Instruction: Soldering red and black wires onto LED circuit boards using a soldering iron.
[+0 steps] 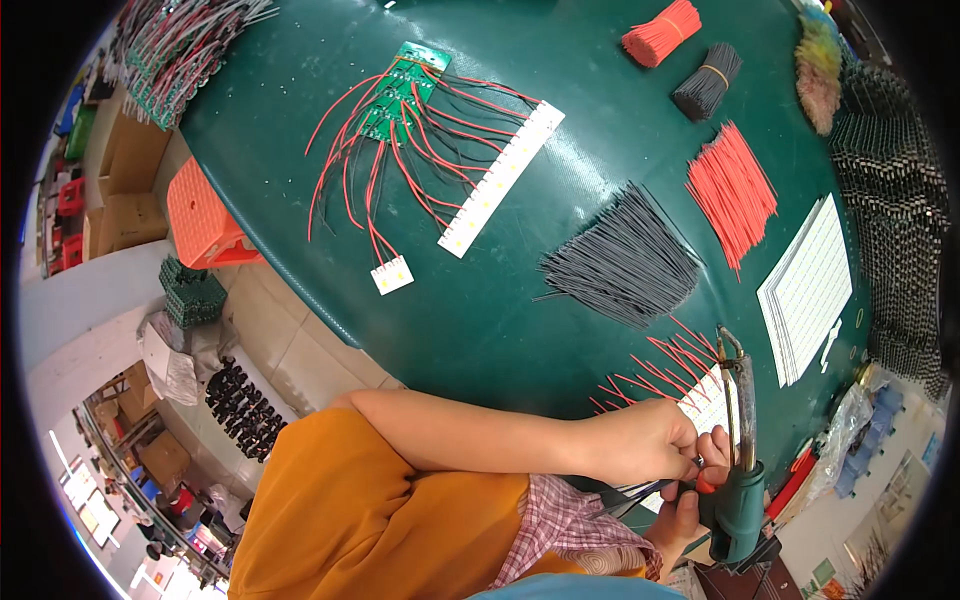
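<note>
My left hand [645, 440] reaches in from the left with its fingers pinched together beside a white circuit-board panel [708, 405]. Several red wires [655, 375] stick out from that panel's far-left edge. Close against it, my right hand [682, 510] has its fingertips drawn together; what either hand pinches is too small to tell. A small orange piece [706, 487] shows at the fingers. Thin dark strands [625, 497] trail leftward below the hands. Right beside them stands a soldering iron [740, 500] with a green handle, its metal shaft and bent wire pointing away from me over the panel.
Loose black wires [625, 260] and red wires [732, 195] lie beyond the hands, with red [662, 32] and black [708, 80] bundles farther back. A stack of white panels [810, 290] sits right. Wired green boards [405, 95] join a white strip [500, 180]. An orange stool [205, 215] stands left.
</note>
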Available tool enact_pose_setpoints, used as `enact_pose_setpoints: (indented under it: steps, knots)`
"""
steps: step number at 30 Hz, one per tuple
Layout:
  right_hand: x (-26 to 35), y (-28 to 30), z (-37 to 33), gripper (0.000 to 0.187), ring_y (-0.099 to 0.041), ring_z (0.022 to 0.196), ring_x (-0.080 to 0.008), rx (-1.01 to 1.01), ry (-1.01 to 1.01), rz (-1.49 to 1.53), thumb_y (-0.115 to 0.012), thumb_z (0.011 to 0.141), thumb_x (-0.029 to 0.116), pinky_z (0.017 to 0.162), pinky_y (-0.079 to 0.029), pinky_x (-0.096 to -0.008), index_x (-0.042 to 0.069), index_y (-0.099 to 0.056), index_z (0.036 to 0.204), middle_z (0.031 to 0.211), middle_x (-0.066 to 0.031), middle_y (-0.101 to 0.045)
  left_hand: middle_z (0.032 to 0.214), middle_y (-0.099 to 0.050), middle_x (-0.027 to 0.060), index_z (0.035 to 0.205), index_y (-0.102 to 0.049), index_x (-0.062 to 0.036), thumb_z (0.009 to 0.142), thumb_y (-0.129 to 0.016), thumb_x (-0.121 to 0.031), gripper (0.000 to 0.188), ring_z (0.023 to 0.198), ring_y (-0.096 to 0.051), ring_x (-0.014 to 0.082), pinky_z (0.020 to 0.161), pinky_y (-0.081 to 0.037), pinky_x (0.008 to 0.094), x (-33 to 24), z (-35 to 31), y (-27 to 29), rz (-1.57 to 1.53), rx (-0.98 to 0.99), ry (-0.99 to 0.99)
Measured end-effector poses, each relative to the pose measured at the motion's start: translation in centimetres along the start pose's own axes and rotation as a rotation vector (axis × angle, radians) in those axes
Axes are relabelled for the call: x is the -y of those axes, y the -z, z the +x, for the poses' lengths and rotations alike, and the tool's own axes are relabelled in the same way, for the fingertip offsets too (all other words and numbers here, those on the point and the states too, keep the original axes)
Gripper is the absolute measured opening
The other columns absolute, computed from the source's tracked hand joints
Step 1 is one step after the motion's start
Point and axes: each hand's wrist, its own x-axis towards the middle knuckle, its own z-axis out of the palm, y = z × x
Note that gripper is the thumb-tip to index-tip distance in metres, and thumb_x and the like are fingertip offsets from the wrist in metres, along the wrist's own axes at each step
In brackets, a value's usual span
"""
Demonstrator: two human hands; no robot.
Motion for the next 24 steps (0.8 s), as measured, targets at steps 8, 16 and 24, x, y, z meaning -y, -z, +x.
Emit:
enact_pose_setpoints:
  steps: [8, 16, 24]
  knots:
    - [0.4, -0.3, -0.1, 0.048, -0.052, 0.129, -0.0375, 0.028, -0.021, 0.051, -0.077, 0.081, 0.037, 0.110, -0.035, -0.0510, 0.005, -0.050, 0.104, 0.135, -0.0281, -0.055, 0.074, -0.071, 0.0045, 0.085, -0.067, 0.0024, 0.093, -0.061, -0.013, 0.018, 0.070, -0.062, 0.0101, 0.064, -0.046, 0.0283, -0.2, 0.0, 0.3, -0.011, -0.012, 0.002]
    - [-0.7, -0.5, 1.2, 0.050, -0.049, 0.127, -0.0311, -0.064, -0.016, 0.176, -0.070, 0.078, 0.042, 0.109, -0.037, -0.0473, 0.010, -0.049, 0.111, 0.140, -0.0210, -0.050, 0.081, -0.072, 0.0050, 0.087, -0.067, 0.0011, 0.095, -0.064, -0.014, 0.018, 0.074, -0.064, 0.0090, 0.068, -0.049, 0.0260, -0.7, -0.4, 0.1, -0.075, -0.177, -0.151]
    - [0.8, -2.1, 2.1, 0.054, -0.055, 0.090, -0.0199, -0.156, -0.191, 0.229, -0.076, 0.077, 0.041, 0.075, -0.049, -0.0335, 0.009, -0.047, 0.108, 0.112, -0.0114, -0.054, 0.083, -0.072, 0.0078, 0.099, -0.070, -0.0005, 0.094, -0.067, -0.011, 0.012, 0.074, -0.067, 0.0100, 0.065, -0.051, 0.0250, -2.2, -1.9, -0.3, -0.079, -0.183, -0.159]
